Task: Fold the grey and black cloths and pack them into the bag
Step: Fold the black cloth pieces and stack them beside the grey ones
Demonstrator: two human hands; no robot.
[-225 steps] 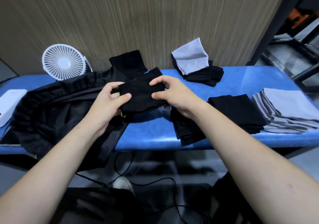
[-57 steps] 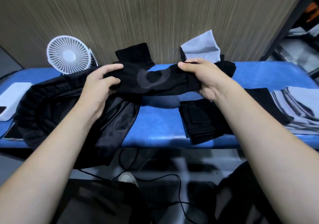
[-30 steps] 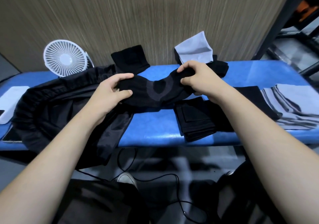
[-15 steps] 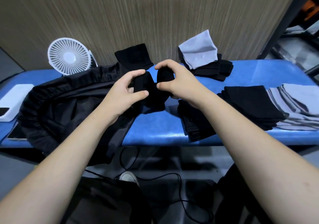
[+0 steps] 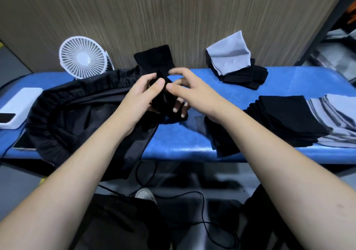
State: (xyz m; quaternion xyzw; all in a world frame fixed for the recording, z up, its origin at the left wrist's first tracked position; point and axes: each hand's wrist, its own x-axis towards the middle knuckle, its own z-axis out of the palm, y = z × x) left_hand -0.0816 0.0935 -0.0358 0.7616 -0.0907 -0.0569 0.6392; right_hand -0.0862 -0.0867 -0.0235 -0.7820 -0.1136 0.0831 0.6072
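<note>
Broadly, a blue padded table [image 5: 192, 143] runs across the whole view, its near edge open with nothing overhanging except the black bag [image 5: 63, 118] on the left, whose fabric spills over that edge. The bag's gathered mouth faces the middle of the table. Bare blue surface lies between the bag and the stacks on the right, and more behind the hands, towards the wood-grain wall.

On the right, a stack of folded black cloths [image 5: 285, 120] sits touching a stack of grey cloths [image 5: 335, 114] at the far right edge. Another dark pile lies under the right forearm. At the back, a grey cloth [image 5: 229, 57] is draped over a small black pile against the wall. A white fan [image 5: 82, 57] stands behind the bag, and a white device [image 5: 17, 107] rests at the left end.

Both forearms reach in from below and meet above the bag's mouth. The left hand [image 5: 140, 93] is closed around a bunched black cloth [image 5: 161, 97], thumb on top. The right hand [image 5: 192, 93] has its fingers spread and blurred; it seems to touch the same cloth from the right, but a firm grip cannot be made out.
</note>
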